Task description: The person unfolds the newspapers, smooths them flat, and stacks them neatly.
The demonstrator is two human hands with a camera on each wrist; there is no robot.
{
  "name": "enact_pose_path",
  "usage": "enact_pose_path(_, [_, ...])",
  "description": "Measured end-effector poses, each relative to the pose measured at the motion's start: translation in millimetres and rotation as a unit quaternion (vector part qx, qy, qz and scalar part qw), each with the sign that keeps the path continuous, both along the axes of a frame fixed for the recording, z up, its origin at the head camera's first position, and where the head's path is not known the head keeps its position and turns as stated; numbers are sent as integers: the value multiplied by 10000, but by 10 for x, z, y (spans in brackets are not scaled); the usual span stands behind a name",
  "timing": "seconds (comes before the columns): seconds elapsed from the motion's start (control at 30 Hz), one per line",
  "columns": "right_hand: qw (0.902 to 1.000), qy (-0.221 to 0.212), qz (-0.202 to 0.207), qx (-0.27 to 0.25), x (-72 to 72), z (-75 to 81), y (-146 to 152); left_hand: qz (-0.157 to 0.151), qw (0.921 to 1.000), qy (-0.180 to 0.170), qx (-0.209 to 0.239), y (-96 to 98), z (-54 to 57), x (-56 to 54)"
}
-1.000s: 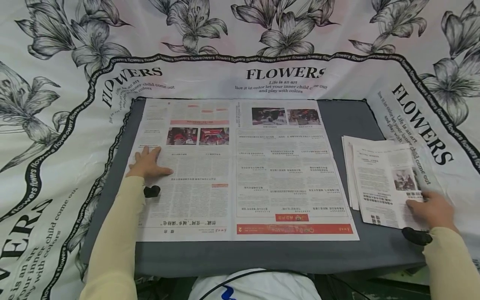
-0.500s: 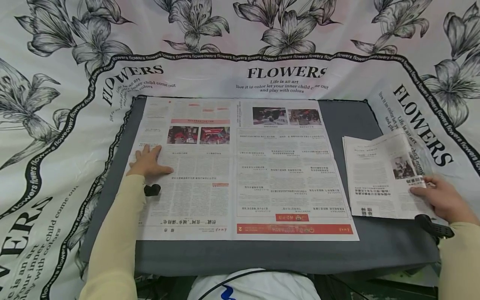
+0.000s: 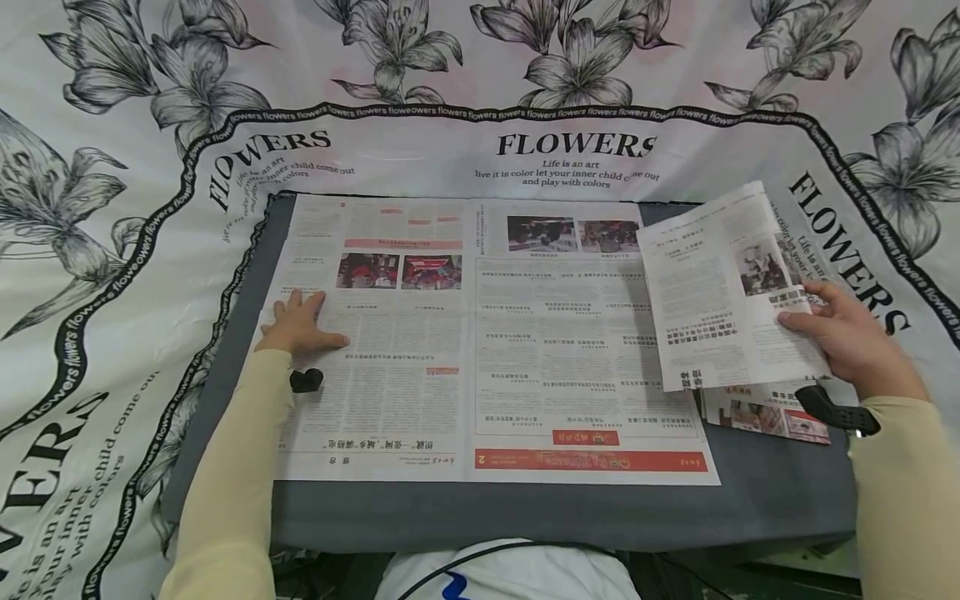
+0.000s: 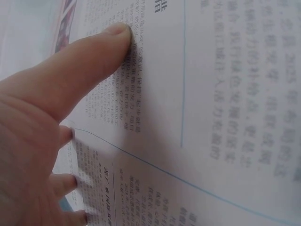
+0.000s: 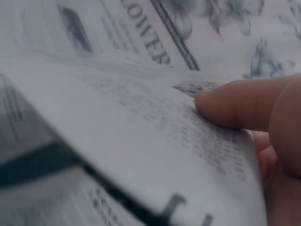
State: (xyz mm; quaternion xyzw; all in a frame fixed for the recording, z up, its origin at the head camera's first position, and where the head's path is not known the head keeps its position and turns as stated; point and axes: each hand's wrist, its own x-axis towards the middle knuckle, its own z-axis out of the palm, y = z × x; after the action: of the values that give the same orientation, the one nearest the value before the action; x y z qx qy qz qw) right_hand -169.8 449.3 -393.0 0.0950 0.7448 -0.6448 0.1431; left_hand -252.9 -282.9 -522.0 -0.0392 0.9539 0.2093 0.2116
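An unfolded newspaper sheet (image 3: 525,358) lies flat across the grey table surface. My left hand (image 3: 296,325) rests on its left part, fingers spread; in the left wrist view the thumb (image 4: 89,66) lies straight on the print. My right hand (image 3: 855,337) pinches the right edge of a folded newspaper (image 3: 712,308), thumb on top and fingers beneath, as the right wrist view shows. That folded newspaper is raised and tilted, overlapping the sheet's right edge. Below it, another folded newspaper (image 3: 772,417) with a colour photo lies on the table, mostly hidden.
A white tablecloth (image 3: 405,154) with flower drawings and lettering surrounds the grey area (image 3: 495,517). The table's front edge runs close to the person's body, where a black cable (image 3: 517,546) crosses a white garment.
My right hand has lifted the folded newspaper off the pile and carried it left and away from the body, uncovering part of another one. The left hand has stayed in place.
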Motion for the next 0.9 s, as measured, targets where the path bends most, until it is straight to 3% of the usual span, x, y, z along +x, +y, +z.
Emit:
enact_pose_path(0.17, [9983,372,197,-394,-203,-6,-426,29,10000,6,-18,-3,13,-9])
enact_pose_path(0.3, [9972,462,328,-493,-343,-109,-805,25,10000,-45,-17,12,6,-17])
enact_pose_path(0.6, [9954,313,661,-626,-604,-555,-1762,81,9999,-115,-11,2,40,6])
enact_pose_path(0.9, [9937,-127,671,-891,-639,-1017,-2503,81,9999,-93,-11,19,44,-14])
